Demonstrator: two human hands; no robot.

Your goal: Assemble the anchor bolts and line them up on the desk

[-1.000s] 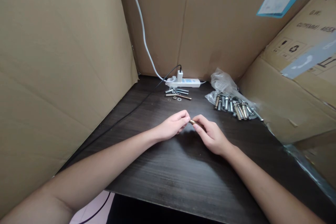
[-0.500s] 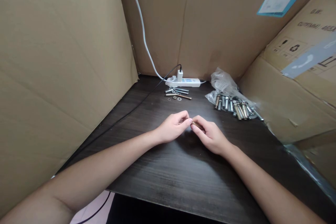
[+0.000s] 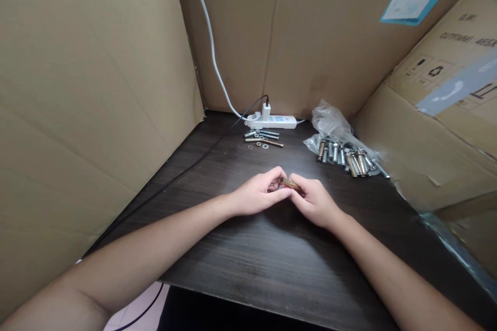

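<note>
Both of my hands meet over the middle of the dark wooden table [image 3: 272, 264]. My left hand [image 3: 258, 194] and my right hand [image 3: 316, 201] are closed together on one small brass-coloured anchor bolt [image 3: 289, 183], whose top shows between the fingertips. The rest of the bolt is hidden by my fingers. A pile of similar anchor bolts [image 3: 349, 158] lies on a clear plastic bag [image 3: 330, 121] to the right, beyond my right hand. A few loose bolts and washers [image 3: 264, 139] lie farther back in the middle.
Cardboard boxes wall the table on the left [image 3: 89, 93], back [image 3: 310, 36] and right [image 3: 438, 114]. A white power strip [image 3: 274, 122] with a plugged charger sits at the back. A white cable [image 3: 209, 36] and a black cable [image 3: 186, 170] run from it.
My hands have closed in on each other. The left fingers now wrap over the end of the bolt, which shows more clearly between the fingertips.
</note>
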